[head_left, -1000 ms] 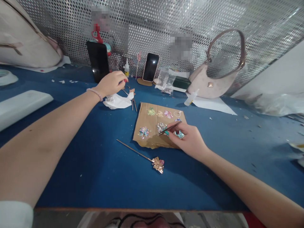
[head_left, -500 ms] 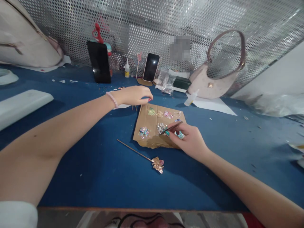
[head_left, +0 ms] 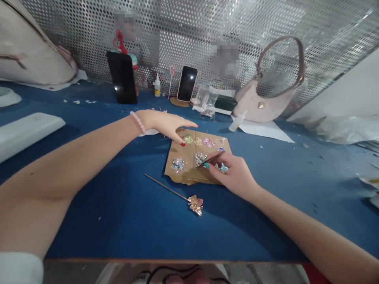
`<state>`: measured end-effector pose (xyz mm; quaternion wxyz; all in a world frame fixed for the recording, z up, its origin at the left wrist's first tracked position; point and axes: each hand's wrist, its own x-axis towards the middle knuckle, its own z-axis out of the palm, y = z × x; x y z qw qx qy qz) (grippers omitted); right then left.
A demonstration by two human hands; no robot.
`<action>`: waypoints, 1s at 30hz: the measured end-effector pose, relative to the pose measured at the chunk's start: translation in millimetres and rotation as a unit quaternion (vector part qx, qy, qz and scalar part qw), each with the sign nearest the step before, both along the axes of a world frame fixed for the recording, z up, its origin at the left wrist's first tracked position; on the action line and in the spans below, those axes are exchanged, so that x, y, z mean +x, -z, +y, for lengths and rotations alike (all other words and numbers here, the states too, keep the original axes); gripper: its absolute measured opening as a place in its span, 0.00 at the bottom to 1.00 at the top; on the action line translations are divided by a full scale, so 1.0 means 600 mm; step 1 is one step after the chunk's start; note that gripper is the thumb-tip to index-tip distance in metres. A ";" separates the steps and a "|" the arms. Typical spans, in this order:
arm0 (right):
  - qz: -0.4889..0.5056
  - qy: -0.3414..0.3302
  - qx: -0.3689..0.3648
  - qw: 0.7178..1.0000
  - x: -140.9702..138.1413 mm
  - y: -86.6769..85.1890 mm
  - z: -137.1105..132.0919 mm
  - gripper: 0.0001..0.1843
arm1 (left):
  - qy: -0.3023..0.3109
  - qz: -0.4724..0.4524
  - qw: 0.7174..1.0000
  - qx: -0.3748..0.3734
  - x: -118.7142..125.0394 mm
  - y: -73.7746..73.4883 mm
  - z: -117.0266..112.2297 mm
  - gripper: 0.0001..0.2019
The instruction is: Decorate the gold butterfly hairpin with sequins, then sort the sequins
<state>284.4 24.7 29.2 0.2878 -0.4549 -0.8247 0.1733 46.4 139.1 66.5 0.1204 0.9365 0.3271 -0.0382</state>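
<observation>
Tweezers (head_left: 214,157) are pinched in my right hand (head_left: 233,173), their tip low over the cardboard (head_left: 189,179) beside a silvery heap of sequins (head_left: 199,158). My left hand (head_left: 167,124) hovers at the cardboard's upper left corner, thumb and fingers spread, holding nothing. Several small heaps lie on the cardboard, among them green sequins (head_left: 188,138), pink sequins (head_left: 209,142) and mixed bluish sequins (head_left: 178,164). Turquoise pieces (head_left: 222,167) are partly covered by my right hand. Nearer me, a hairpin (head_left: 195,204) with a golden butterfly lies on the blue table, its stick pointing up and left.
At the back stand a phone (head_left: 187,83), a black tablet-like panel (head_left: 122,78) and a small glue bottle (head_left: 157,85). Another bottle (head_left: 237,121) rests on white paper near a handbag (head_left: 266,96). A long white case (head_left: 29,132) lies at left.
My left hand has opened, its thumb and fingers spreading apart over the cardboard's corner. My right hand with the tweezers has barely moved. The view has shifted slightly.
</observation>
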 end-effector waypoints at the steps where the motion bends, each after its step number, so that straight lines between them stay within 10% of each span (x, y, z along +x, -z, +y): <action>1: -0.001 0.000 0.001 1.000 0.000 0.000 0.000 0.08 | -0.011 0.017 1.000 -0.009 -0.004 -0.006 -0.002 0.42; 30: 0.003 0.006 0.024 1.000 0.007 0.001 0.000 0.08 | -0.095 0.180 0.978 -0.047 -0.005 -0.020 -0.018 0.51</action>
